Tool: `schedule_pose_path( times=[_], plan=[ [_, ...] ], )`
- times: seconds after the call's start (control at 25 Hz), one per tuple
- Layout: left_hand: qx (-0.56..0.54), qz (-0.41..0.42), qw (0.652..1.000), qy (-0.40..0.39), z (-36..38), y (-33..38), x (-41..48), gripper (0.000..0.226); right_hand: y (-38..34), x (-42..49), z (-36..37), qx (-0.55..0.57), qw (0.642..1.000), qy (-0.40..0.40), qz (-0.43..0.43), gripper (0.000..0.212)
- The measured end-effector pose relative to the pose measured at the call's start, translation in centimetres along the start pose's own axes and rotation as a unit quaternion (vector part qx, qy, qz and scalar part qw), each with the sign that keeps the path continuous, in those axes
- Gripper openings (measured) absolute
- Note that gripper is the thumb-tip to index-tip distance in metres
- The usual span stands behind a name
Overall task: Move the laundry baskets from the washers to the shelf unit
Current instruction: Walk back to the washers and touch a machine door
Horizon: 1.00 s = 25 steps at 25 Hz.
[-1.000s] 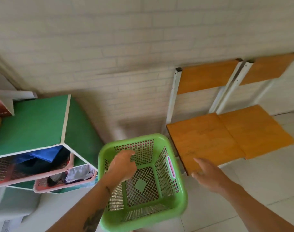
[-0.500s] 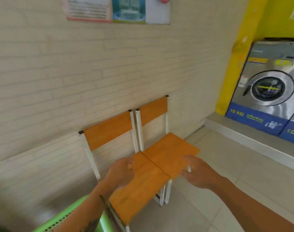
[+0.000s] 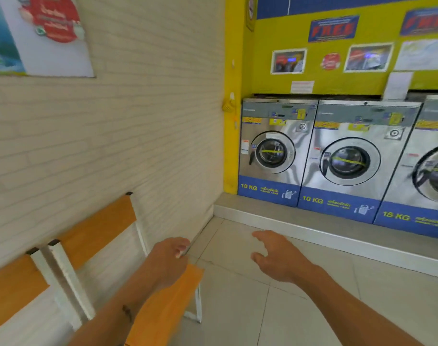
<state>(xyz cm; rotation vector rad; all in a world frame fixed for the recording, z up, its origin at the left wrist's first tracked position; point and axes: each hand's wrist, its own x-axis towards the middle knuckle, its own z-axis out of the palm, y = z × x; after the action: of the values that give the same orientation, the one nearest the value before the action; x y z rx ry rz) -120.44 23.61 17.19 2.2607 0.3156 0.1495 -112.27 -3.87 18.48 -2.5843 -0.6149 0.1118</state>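
Three steel front-loading washers stand in a row on a raised grey step at the right: a 10 KG one (image 3: 275, 146), a second 10 KG one (image 3: 350, 156) and a 15 KG one (image 3: 430, 166). No laundry basket and no shelf unit are in view. My left hand (image 3: 166, 260) hangs in front of me with loosely curled fingers and holds nothing. My right hand (image 3: 280, 258) is held out over the tiled floor, fingers relaxed and spread, also empty.
Two orange chairs with white frames (image 3: 100, 228) stand against the cream brick wall on the left. The grey step (image 3: 312, 228) runs along the foot of the washers. Light floor tiles (image 3: 287, 308) lie between the chairs and the step.
My view has swung right, away from the green shelf unit and the green basket, which left the frame. My left hand let go of the basket. The washers came into view.
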Motion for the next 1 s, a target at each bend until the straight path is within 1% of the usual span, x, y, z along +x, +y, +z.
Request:
schedule_pose_path(
  times=[0.08, 0.2, 0.36, 0.48, 0.68, 0.84, 1.0],
  plan=[
    [-0.022, 0.028, 0.999, -0.011, 1.6, 1.2, 5.6, 0.029, 2.2, 3.5, -1.0, -0.001, 1.000, 0.021, 0.022, 0.063],
    [-0.014, 0.068, 0.997, -0.041, 3.2, 3.3, 13.6, 0.033, 4.5, 8.5, -2.8, -0.009, 0.997, 0.039, 0.068, 0.062],
    [0.015, 0.130, 0.990, -0.054, 4.6, 6.7, 24.4, 0.034, 7.4, 15.4, -6.0, 0.000, 0.989, 0.091, 0.118, 0.059],
    [0.034, 0.165, 0.983, -0.072, 6.4, 9.1, 30.7, 0.033, 10.4, 19.5, -8.0, 0.004, 0.982, 0.111, 0.150, 0.059],
    [0.056, 0.188, 0.975, -0.104, 11.7, 13.3, 40.8, 0.018, 17.8, 26.4, -11.4, 0.015, 0.975, 0.127, 0.180, 0.062],
    [0.040, 0.201, 0.973, -0.107, 17.3, 18.8, 49.4, 0.025, 25.8, 33.0, -16.5, 0.030, 0.972, 0.156, 0.174, 0.063],
    [0.024, 0.196, 0.973, -0.117, 22.6, 23.4, 57.5, 0.022, 33.6, 39.4, -21.2, 0.030, 0.968, 0.169, 0.182, 0.061]
  ],
)
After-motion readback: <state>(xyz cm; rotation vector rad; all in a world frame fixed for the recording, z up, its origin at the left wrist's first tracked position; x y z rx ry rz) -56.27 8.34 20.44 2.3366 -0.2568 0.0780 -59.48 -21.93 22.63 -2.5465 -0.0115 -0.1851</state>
